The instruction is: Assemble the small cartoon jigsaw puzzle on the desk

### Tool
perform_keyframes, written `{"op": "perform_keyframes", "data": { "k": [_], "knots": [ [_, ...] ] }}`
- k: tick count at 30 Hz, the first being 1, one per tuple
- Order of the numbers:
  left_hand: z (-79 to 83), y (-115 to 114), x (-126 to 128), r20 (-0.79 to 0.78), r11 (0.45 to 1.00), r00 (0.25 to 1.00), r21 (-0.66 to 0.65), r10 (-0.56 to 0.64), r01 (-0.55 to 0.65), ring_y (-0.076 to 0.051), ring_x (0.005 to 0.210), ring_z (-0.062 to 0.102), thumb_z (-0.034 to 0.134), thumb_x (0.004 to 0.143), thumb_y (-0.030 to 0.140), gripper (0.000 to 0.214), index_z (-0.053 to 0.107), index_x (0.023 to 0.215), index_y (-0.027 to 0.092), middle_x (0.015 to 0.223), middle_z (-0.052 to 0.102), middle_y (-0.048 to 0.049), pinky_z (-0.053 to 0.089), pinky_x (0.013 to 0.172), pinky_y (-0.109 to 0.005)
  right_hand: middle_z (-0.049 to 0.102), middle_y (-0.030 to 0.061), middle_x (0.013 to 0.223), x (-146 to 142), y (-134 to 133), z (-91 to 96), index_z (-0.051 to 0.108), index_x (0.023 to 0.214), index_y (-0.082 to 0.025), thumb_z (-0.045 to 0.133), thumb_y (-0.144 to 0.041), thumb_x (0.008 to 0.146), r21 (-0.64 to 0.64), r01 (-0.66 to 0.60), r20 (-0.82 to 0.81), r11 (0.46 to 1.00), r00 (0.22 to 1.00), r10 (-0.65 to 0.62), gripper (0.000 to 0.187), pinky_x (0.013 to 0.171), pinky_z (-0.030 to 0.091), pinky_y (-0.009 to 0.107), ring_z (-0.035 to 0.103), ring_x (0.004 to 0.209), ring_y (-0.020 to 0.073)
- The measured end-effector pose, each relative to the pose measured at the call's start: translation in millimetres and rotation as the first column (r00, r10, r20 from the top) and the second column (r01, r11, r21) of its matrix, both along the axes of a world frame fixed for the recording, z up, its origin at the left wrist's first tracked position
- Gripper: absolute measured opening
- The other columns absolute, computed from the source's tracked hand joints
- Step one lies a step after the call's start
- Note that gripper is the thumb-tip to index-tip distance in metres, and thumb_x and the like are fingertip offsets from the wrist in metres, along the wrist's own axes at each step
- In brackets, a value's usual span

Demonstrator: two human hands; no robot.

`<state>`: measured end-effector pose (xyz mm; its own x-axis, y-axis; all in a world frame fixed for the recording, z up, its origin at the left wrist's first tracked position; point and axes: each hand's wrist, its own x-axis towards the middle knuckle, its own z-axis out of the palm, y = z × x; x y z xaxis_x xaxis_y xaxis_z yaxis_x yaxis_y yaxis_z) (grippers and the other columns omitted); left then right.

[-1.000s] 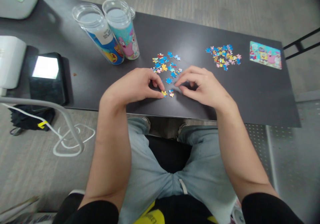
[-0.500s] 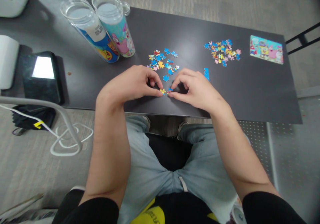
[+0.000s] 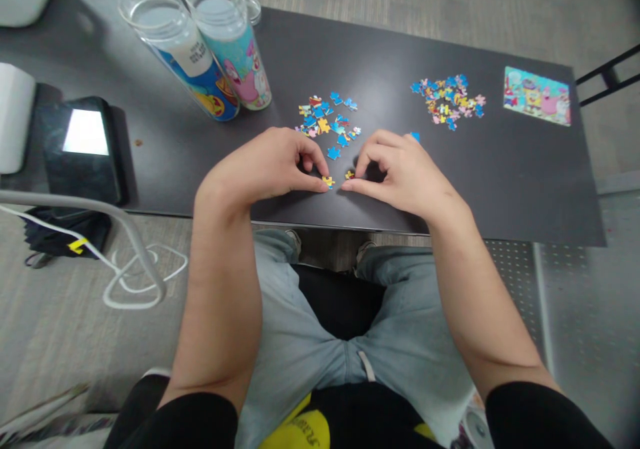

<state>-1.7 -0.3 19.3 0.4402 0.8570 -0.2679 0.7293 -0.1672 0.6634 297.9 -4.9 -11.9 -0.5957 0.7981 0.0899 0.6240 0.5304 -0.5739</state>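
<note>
Between the thumb and forefinger of my left hand [image 3: 285, 162] is a small yellow and blue puzzle piece [image 3: 328, 182], low over the table near its front edge. A short gap to the right, my right hand [image 3: 390, 169] pinches another puzzle piece [image 3: 349, 175], yellow and dark, partly covered by the fingers. Just beyond both hands lies a loose heap of puzzle pieces [image 3: 324, 126], mostly blue with some yellow. A blue piece [image 3: 415, 137] shows behind my right hand, mostly hidden by it.
A second heap of pieces [image 3: 445, 105] lies right of centre, beside a cartoon picture card [image 3: 537, 97]. Two clear-topped cartoon cylinders [image 3: 200, 69] stand at the back left. A black tablet-like device [image 3: 83, 149] and a white cable [image 3: 135, 302] are at left.
My right hand has moved slightly right and away from the left, widening the gap between the two pieces. Its piece appears turned. My left hand keeps its pinch.
</note>
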Motion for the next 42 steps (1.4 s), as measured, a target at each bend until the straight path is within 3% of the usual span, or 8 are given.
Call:
{"op": "perform_keyframes", "data": {
  "k": [5, 10, 13, 17, 24, 30, 36, 42],
  "knots": [
    [4.2, -3, 7, 0.004, 1.000, 1.000, 0.004, 0.018, -0.018, -0.023, 0.090, 0.069, 0.102, 0.095, 0.018, 0.010, 0.099, 0.102, 0.024, 0.094, 0.078, -0.0005, 0.048, 0.091, -0.037, 0.086, 0.0122, 0.137, 14, 9, 3.5, 0.097, 0.139, -0.037, 0.097, -0.048, 0.112, -0.079, -0.059, -0.020, 0.995, 0.998, 0.058, 0.029, 0.099, 0.061, 0.056, 0.078, 0.113, 0.0393],
    [2.6, -3, 11, 0.015, 0.999, 1.000, 0.015, 0.027, -0.028, -0.022, 0.091, 0.069, 0.105, 0.095, 0.010, 0.016, 0.101, 0.105, 0.022, 0.093, 0.077, 0.0001, 0.045, 0.088, -0.035, 0.085, 0.0120, 0.134, 12, 12, -3.0, 0.099, 0.125, -0.038, 0.094, -0.049, 0.114, -0.098, -0.057, -0.033, 0.994, 0.998, 0.054, 0.017, 0.102, 0.064, 0.058, 0.078, 0.113, 0.0396],
    [0.6, -3, 11, 0.034, 0.999, 0.999, 0.026, 0.029, -0.030, -0.020, 0.091, 0.070, 0.107, 0.095, 0.010, 0.016, 0.102, 0.104, 0.022, 0.091, 0.074, 0.0021, 0.044, 0.086, -0.034, 0.085, 0.0133, 0.133, 10, 12, -6.4, 0.098, 0.129, -0.035, 0.097, -0.046, 0.109, -0.103, -0.058, -0.052, 0.993, 0.997, 0.053, 0.022, 0.100, 0.065, 0.060, 0.079, 0.115, 0.0426],
    [0.3, -3, 12, 0.030, 0.999, 0.999, 0.027, 0.028, -0.029, -0.020, 0.091, 0.070, 0.106, 0.096, 0.013, 0.013, 0.101, 0.103, 0.023, 0.091, 0.073, 0.0026, 0.045, 0.085, -0.034, 0.085, 0.0132, 0.137, 10, 11, -6.0, 0.099, 0.136, -0.037, 0.095, -0.041, 0.111, -0.117, -0.071, -0.049, 0.991, 0.997, 0.065, 0.026, 0.098, 0.065, 0.058, 0.079, 0.114, 0.0405],
    [-0.8, -2, 12, 0.026, 0.999, 1.000, 0.030, 0.015, -0.015, -0.021, 0.087, 0.067, 0.106, 0.093, 0.020, 0.012, 0.100, 0.102, 0.023, 0.090, 0.072, 0.0024, 0.044, 0.082, -0.036, 0.086, 0.0112, 0.128, 3, 14, -6.8, 0.098, 0.125, -0.036, 0.094, -0.040, 0.113, -0.107, -0.117, -0.049, 0.987, 0.992, 0.112, 0.013, 0.103, 0.063, 0.057, 0.079, 0.109, 0.0384],
    [-1.6, -1, 12, 0.018, 0.999, 1.000, 0.041, 0.003, -0.003, -0.021, 0.088, 0.068, 0.103, 0.092, 0.027, 0.011, 0.098, 0.102, 0.024, 0.093, 0.076, 0.0012, 0.046, 0.083, -0.035, 0.086, 0.0118, 0.130, 1, 11, -13.1, 0.095, 0.128, -0.035, 0.096, -0.043, 0.111, -0.078, -0.088, -0.036, 0.993, 0.996, 0.085, 0.020, 0.107, 0.061, 0.060, 0.078, 0.103, 0.0380],
    [-2.9, 1, 11, 0.012, 0.999, 1.000, 0.045, -0.026, 0.025, -0.025, 0.091, 0.071, 0.100, 0.095, 0.033, 0.009, 0.098, 0.102, 0.028, 0.097, 0.079, -0.0015, 0.047, 0.084, -0.039, 0.085, 0.0122, 0.131, -3, 5, -12.6, 0.094, 0.127, -0.033, 0.089, -0.032, 0.113, -0.044, -0.093, -0.037, 0.995, 0.995, 0.091, 0.015, 0.107, 0.060, 0.058, 0.079, 0.108, 0.0384],
    [-8.9, 1, 8, 0.086, 0.998, 0.996, 0.059, -0.030, 0.025, -0.025, 0.091, 0.070, 0.102, 0.093, 0.031, 0.010, 0.098, 0.102, 0.028, 0.097, 0.079, -0.0018, 0.047, 0.086, -0.042, 0.087, 0.0106, 0.134, -4, 4, -2.1, 0.093, 0.125, -0.033, 0.090, -0.032, 0.112, 0.007, -0.124, -0.005, 0.992, 0.992, 0.124, 0.014, 0.113, 0.055, 0.059, 0.080, 0.122, 0.0392]
  ]
}}
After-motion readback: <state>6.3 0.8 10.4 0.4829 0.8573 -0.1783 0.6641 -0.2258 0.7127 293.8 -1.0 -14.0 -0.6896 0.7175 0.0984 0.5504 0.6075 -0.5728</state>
